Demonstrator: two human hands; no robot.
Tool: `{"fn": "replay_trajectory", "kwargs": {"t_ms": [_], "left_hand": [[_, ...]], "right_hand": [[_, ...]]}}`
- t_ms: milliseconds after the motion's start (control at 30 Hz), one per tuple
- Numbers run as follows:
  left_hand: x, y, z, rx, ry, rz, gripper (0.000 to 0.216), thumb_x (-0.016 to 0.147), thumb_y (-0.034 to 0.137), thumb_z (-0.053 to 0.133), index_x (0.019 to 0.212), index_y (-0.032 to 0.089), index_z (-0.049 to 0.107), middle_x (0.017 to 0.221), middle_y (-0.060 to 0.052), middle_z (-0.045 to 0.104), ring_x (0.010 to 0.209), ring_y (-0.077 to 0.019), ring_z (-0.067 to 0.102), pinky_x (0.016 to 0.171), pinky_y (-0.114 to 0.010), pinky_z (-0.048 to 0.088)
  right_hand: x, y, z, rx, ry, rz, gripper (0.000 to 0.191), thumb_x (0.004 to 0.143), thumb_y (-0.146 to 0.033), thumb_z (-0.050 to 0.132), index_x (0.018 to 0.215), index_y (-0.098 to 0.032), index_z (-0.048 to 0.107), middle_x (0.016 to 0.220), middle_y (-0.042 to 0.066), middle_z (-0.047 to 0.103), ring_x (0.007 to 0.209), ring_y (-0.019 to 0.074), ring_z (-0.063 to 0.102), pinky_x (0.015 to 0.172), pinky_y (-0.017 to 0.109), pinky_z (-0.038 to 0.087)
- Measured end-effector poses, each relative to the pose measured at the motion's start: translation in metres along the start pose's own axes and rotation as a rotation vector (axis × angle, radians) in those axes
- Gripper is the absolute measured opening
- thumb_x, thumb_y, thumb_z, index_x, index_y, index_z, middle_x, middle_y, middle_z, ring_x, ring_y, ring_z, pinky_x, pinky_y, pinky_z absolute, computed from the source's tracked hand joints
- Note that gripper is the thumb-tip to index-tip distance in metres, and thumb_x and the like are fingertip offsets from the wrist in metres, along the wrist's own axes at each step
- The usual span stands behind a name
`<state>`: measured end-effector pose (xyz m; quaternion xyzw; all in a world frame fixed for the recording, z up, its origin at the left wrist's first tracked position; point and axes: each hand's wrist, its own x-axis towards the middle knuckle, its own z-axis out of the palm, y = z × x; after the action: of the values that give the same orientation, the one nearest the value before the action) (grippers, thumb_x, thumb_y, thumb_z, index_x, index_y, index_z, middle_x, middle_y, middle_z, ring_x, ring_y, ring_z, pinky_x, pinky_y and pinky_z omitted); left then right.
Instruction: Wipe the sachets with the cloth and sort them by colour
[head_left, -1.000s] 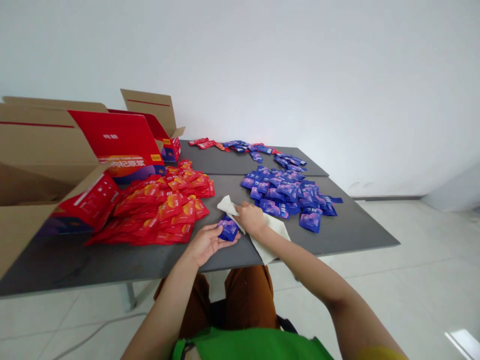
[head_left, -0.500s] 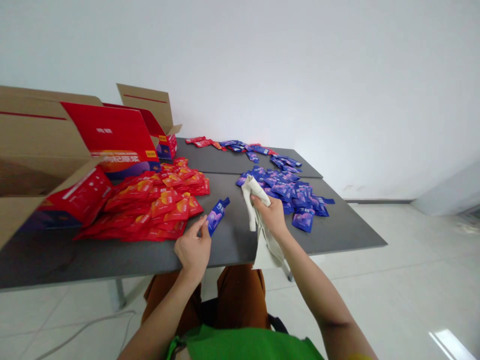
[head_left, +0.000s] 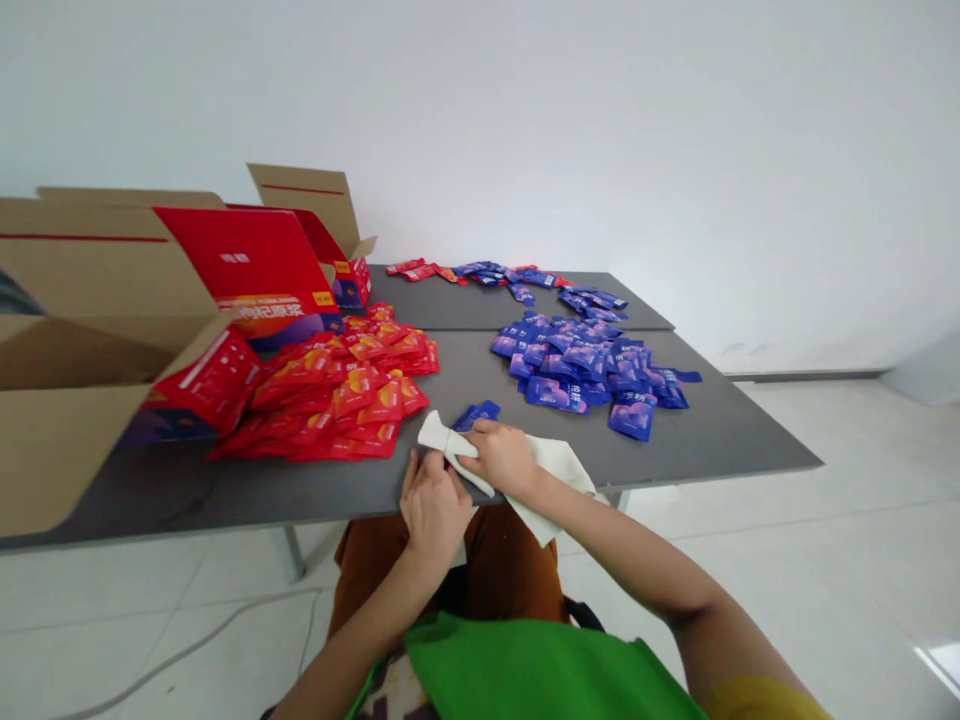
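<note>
This looks like a workroom, with open cartons (head_left: 247, 258) and heaped sachets (head_left: 360, 388) on a grey table (head_left: 724, 442).

Table (head_left: 465, 375): near carton (head_left: 67, 450), left; far carton (head_left: 354, 285) behind it; left sachet heap (head_left: 341, 395) right of near carton; right sachet heap (head_left: 577, 365); sachet row (head_left: 487, 273), far; cloth (head_left: 559, 462), near edge; single sachet (head_left: 478, 414) just beyond.

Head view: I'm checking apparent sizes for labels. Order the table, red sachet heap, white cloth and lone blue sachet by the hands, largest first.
1. Table
2. Red sachet heap
3. White cloth, partly hidden by the right hand
4. Lone blue sachet, partly covered
</note>
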<state>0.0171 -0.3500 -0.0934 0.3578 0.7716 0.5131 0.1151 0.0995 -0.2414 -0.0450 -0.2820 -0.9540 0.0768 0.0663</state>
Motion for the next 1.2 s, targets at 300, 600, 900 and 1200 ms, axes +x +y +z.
{"fn": "replay_trajectory", "kwargs": {"t_ms": [300,600,900,1200], "left_hand": [[0.025,-0.004,-0.011,0.159,0.090,0.122,0.035,0.078,0.020,0.064,0.102,0.020,0.039,0.102,-0.016,0.067,0.117,-0.0313,0.054,0.109,-0.048,0.022],[0.027,-0.007,-0.011,-0.059,-0.001,0.069,0.039,0.076,0.008,0.059,0.111,0.018,0.044,0.118,-0.020,0.062,0.127,-0.0300,0.049,0.111,-0.044,0.021],[0.029,0.003,-0.009,0.309,-0.038,0.205,0.040,0.083,0.014,0.054,0.122,0.009,0.045,0.110,-0.023,0.066,0.112,-0.0305,0.059,0.110,-0.045,0.025],[0.030,-0.006,-0.003,0.396,0.017,0.254,0.037,0.088,0.011,0.037,0.124,0.008,0.047,0.110,-0.025,0.066,0.110,-0.0291,0.061,0.108,-0.045,0.029]], "right_hand": [[0.036,0.010,-0.008,-0.198,0.008,0.176,0.032,0.093,-0.040,0.049,0.102,-0.019,0.071,0.102,0.011,0.066,0.094,0.0226,0.063,0.076,0.029,0.047],[0.013,-0.008,-0.004,-0.127,-0.024,-0.048,0.032,0.095,-0.041,0.046,0.111,-0.023,0.068,0.106,0.009,0.065,0.096,0.0209,0.063,0.078,0.029,0.047],[0.040,0.002,-0.006,-0.253,0.059,0.079,0.033,0.097,-0.021,0.038,0.101,-0.014,0.070,0.110,0.016,0.061,0.098,0.0229,0.060,0.078,0.033,0.048],[0.010,-0.026,0.002,-0.293,0.075,-0.153,0.028,0.096,-0.016,0.039,0.098,-0.013,0.066,0.103,0.013,0.061,0.091,0.0221,0.058,0.074,0.034,0.047]]}}
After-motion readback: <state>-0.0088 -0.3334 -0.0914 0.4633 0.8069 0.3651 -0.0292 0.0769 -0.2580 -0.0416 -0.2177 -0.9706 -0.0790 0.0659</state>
